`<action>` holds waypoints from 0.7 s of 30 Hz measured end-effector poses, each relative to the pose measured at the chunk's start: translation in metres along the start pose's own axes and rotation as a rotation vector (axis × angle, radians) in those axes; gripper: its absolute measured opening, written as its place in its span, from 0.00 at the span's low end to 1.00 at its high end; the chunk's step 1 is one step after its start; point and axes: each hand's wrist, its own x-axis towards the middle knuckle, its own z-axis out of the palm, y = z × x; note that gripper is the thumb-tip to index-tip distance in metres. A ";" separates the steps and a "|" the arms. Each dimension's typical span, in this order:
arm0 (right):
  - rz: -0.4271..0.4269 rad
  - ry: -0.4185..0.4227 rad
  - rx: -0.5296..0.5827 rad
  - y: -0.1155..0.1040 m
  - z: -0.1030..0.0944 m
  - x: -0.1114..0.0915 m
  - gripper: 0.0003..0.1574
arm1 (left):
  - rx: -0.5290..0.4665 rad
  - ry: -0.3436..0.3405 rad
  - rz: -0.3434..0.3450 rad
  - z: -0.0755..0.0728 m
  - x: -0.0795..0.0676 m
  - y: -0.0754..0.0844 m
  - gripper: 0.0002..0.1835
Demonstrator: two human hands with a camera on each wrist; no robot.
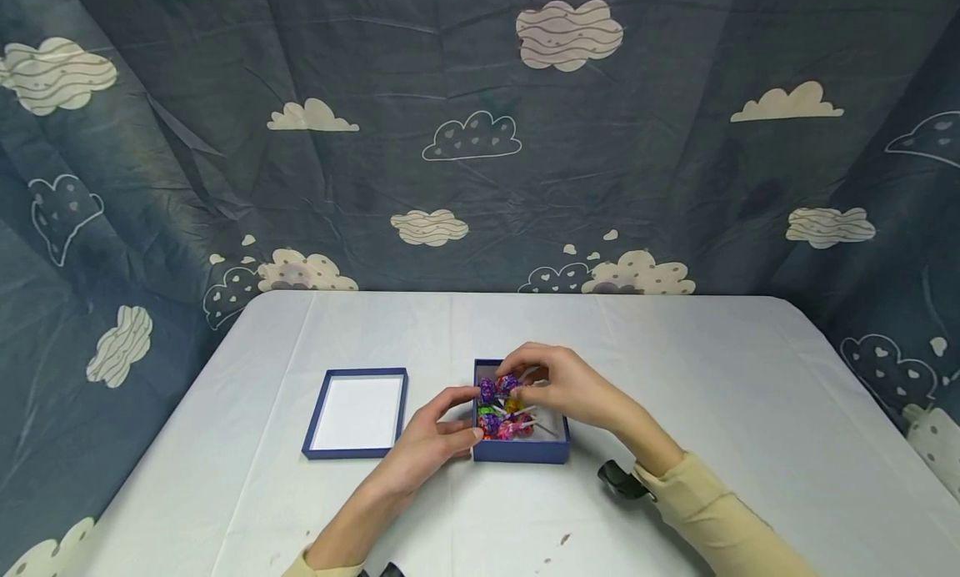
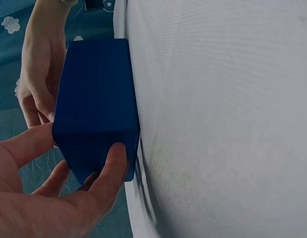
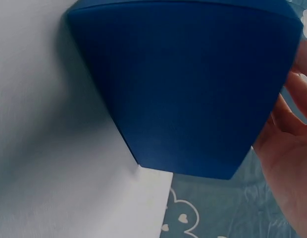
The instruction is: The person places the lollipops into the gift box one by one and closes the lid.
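A small dark blue box [image 1: 520, 451] stands on the white table, holding several lollipops [image 1: 501, 410] in purple, pink and yellow wrappers. My left hand [image 1: 461, 414] grips the box's near left corner, thumb on the front wall and fingers by the left side. The left wrist view shows that thumb [image 2: 114, 163] pressed on the blue box [image 2: 96, 99]. My right hand [image 1: 517, 377] curls over the box from the far side and pinches a purple lollipop [image 1: 508, 384]. In the right wrist view the box's outer wall [image 3: 193, 89] fills the frame, with my right hand's fingers [image 3: 292, 148] at its edge.
The box's lid [image 1: 356, 413] lies upturned to the left, white inside showing. A black wrist camera mount [image 1: 618, 479] sits on my right forearm. White table cloth [image 1: 712, 377] spreads all round; a cloud-patterned blue curtain [image 1: 480, 143] hangs behind and at both sides.
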 end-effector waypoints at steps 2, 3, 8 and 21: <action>-0.001 -0.019 0.001 0.002 0.002 0.002 0.19 | 0.002 -0.001 -0.005 0.000 0.000 0.000 0.28; 0.002 -0.028 -0.002 0.003 0.004 0.002 0.19 | 0.002 0.001 -0.009 0.000 0.000 0.000 0.28; 0.007 -0.070 -0.035 0.005 0.008 0.003 0.18 | 0.001 0.002 -0.015 0.000 0.000 0.000 0.28; 0.056 -0.198 -0.128 0.001 0.008 0.013 0.18 | -0.002 0.005 -0.013 -0.001 0.000 0.001 0.28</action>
